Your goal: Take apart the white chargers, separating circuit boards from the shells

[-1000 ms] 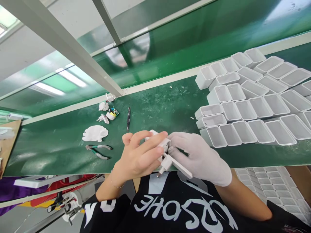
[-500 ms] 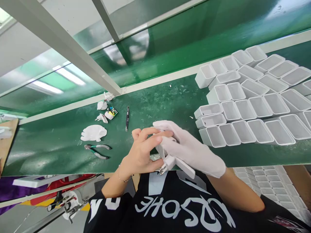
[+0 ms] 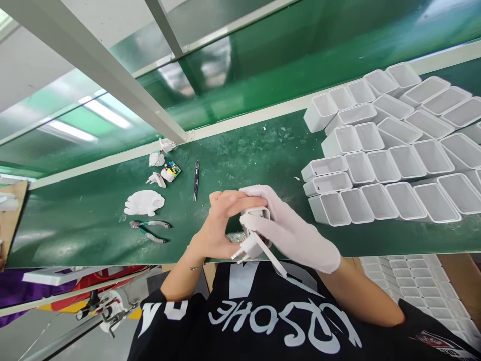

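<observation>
White rectangular plastic casing sits in both my hands, above the near edge of the smooth green desk. Since a second ago, my white-gloved right hand has come round its far side, thumb pressed across the front, and the rimmed end now tips into view; I judge the hold firmer. My bare left hand grips it too, fingers bent over the far side, thumb low on the left, palm hollow. At the near side juts a glossy white two-pin plug and a flat, slim white strip. Soft, knitted-looking fabric meets hard, rounded plastic.
</observation>
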### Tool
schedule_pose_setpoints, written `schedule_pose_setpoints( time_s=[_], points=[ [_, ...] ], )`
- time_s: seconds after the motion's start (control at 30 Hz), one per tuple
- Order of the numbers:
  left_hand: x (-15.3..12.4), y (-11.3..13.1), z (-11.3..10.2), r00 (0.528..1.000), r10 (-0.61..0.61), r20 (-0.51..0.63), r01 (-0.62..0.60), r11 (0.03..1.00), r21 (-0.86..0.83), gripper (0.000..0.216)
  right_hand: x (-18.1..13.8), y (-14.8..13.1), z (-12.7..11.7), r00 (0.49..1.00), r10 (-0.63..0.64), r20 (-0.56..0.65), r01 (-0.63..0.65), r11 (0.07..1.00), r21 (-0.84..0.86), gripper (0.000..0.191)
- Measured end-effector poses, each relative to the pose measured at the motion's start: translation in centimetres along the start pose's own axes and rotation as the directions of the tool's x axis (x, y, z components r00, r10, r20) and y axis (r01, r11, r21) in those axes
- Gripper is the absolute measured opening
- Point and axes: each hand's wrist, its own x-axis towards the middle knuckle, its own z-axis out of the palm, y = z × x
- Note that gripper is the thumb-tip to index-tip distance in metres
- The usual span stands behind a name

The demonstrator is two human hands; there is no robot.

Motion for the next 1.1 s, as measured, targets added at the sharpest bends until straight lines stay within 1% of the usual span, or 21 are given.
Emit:
schedule_pose_setpoints(
  time_s=[0.07, 0.1, 0.2, 0.23, 0.27, 0.33, 0.37, 0.4, 0.5, 0.57, 0.67, 0.77, 0.8, 0.87, 0.9, 0.93, 0.97, 1.0, 1.03, 1.07, 1.1],
  points=[
    [0.0, -0.4, 0.2, 1.000, 0.002, 0.003, -0.002, 0.997, -0.076, 0.079, -0.1, 0.7, -0.5, 1.000, -0.001, 0.022, 0.001, 0.999, 0.040, 0.044],
    [0.0, -0.6, 0.3, 1.000, 0.004, 0.005, -0.003, 0.995, -0.104, 0.078, -0.1, 0.9, -0.7, 1.000, -0.029, 0.011, 0.029, 0.998, 0.054, 0.045],
    [-0.2, -1.0, 0.5, 1.000, -0.012, 0.015, 0.014, 0.991, -0.131, 0.080, 0.1, 0.6, -0.5, 0.990, -0.118, -0.071, 0.121, 0.992, 0.044, 0.043],
    [-0.3, -1.0, 0.6, 0.999, -0.033, 0.017, 0.035, 0.992, -0.119, 0.082, 0.2, 0.2, -0.2, 0.990, -0.105, -0.094, 0.109, 0.993, 0.046, 0.042],
    [-0.4, -1.0, 0.6, 0.998, -0.053, 0.016, 0.055, 0.994, -0.099, 0.085, 0.4, -0.2, 0.1, 0.991, -0.063, -0.116, 0.069, 0.996, 0.054, 0.041],
    [-0.4, -0.8, 0.6, 0.998, -0.065, 0.015, 0.066, 0.996, -0.054, 0.093, 0.7, -1.1, 0.7, 0.990, 0.056, -0.133, -0.046, 0.996, 0.078, 0.035],
    [-0.3, -0.7, 0.5, 0.998, -0.065, 0.016, 0.065, 0.997, -0.040, 0.095, 0.8, -1.3, 0.9, 0.986, 0.091, -0.136, -0.081, 0.994, 0.076, 0.034],
    [-0.2, -0.6, 0.5, 0.998, -0.059, 0.021, 0.060, 0.998, -0.033, 0.095, 0.8, -1.4, 1.1, 0.985, 0.092, -0.145, -0.084, 0.995, 0.062, 0.033],
    [0.0, -0.5, 0.6, 1.000, -0.014, 0.010, 0.014, 1.000, -0.023, 0.090, 0.4, -1.0, 1.1, 0.985, -0.020, -0.172, 0.018, 1.000, -0.011, 0.032],
    [0.1, -0.6, 0.8, 0.999, 0.032, -0.007, -0.032, 0.999, -0.009, 0.089, 0.1, -0.4, 0.7, 0.983, -0.073, -0.169, 0.067, 0.997, -0.040, 0.034],
    [0.1, -0.8, 1.0, 0.999, 0.049, -0.007, -0.049, 0.999, 0.002, 0.090, 0.3, 0.2, -0.3, 0.984, -0.084, -0.155, 0.078, 0.996, -0.040, 0.041],
    [0.3, -0.8, 0.9, 1.000, 0.022, -0.012, -0.022, 1.000, 0.020, 0.081, 0.8, 0.3, -1.4, 0.975, -0.122, -0.187, 0.120, 0.993, -0.019, 0.035],
    [0.3, -0.7, 0.7, 1.000, 0.012, -0.013, -0.012, 1.000, 0.027, 0.078, 0.8, 0.2, -1.6, 0.965, -0.154, -0.214, 0.154, 0.988, -0.015, 0.036],
    [0.4, -0.7, 0.4, 1.000, -0.012, -0.009, 0.013, 0.999, 0.041, 0.076, 0.5, 0.1, -1.7, 0.928, -0.228, -0.294, 0.235, 0.972, -0.010, 0.041],
    [0.5, -0.7, 0.3, 1.000, -0.022, -0.010, 0.022, 0.998, 0.053, 0.077, 0.2, -0.1, -1.6, 0.908, -0.273, -0.318, 0.278, 0.960, -0.029, 0.042],
    [0.5, -0.8, 0.2, 0.999, -0.030, -0.017, 0.031, 0.997, 0.071, 0.079, 0.0, -0.2, -1.4, 0.886, -0.344, -0.310, 0.331, 0.939, -0.095, 0.042],
    [0.5, -0.9, 0.1, 0.999, -0.031, -0.027, 0.034, 0.995, 0.092, 0.081, -0.3, -0.4, -1.1, 0.856, -0.444, -0.266, 0.394, 0.892, -0.221, 0.041],
    [0.6, -1.1, 0.0, 0.999, -0.019, -0.038, 0.023, 0.993, 0.114, 0.082, -0.5, -0.6, -0.8, 0.800, -0.566, -0.199, 0.460, 0.792, -0.400, 0.038],
    [0.6, -1.2, -0.1, 0.999, 0.006, -0.054, 0.002, 0.991, 0.136, 0.083, -0.6, -0.8, -0.6, 0.726, -0.679, -0.105, 0.503, 0.629, -0.592, 0.032],
    [0.6, -1.3, -0.2, 0.997, 0.038, -0.072, -0.026, 0.987, 0.156, 0.083, -0.6, -0.9, -0.4, 0.647, -0.763, 0.001, 0.513, 0.435, -0.740, 0.023],
    [0.7, -1.4, -0.3, 0.994, 0.065, -0.093, -0.048, 0.984, 0.174, 0.083, -0.6, -1.0, -0.3, 0.581, -0.810, 0.075, 0.502, 0.284, -0.817, 0.014]
  ],
)
